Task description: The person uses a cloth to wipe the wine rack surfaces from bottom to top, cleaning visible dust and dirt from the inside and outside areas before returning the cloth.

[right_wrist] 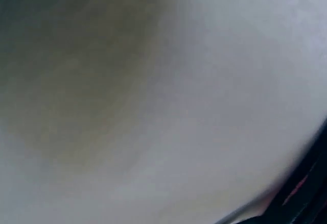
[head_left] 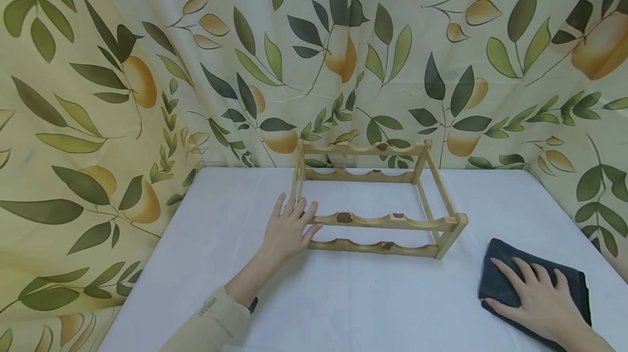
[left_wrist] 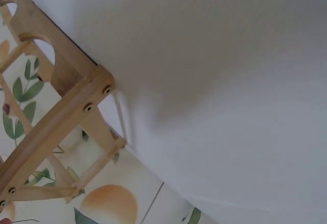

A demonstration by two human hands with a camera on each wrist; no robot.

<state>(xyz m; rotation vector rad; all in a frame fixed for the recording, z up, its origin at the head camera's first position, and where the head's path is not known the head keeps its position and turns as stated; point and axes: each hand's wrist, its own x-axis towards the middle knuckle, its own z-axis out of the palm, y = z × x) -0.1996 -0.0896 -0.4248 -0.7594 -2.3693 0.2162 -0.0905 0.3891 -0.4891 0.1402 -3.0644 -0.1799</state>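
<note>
Head view: a wooden rack is standing on the white table, left hand at its near-left corner.
That hand is lying with fingers spread; I cannot tell whether it's pinching the rack; a one-sided push would be risking a skid or tip; farther out, the right hand is resting, fingers spread, on a dark cloth; sideways pressure would be bunching it.

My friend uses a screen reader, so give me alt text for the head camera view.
A person's left hand touches a wooden rack on a white table; the right hand rests on a dark fabric item. Fruit-and-leaf patterned fabric hangs behind.
</note>
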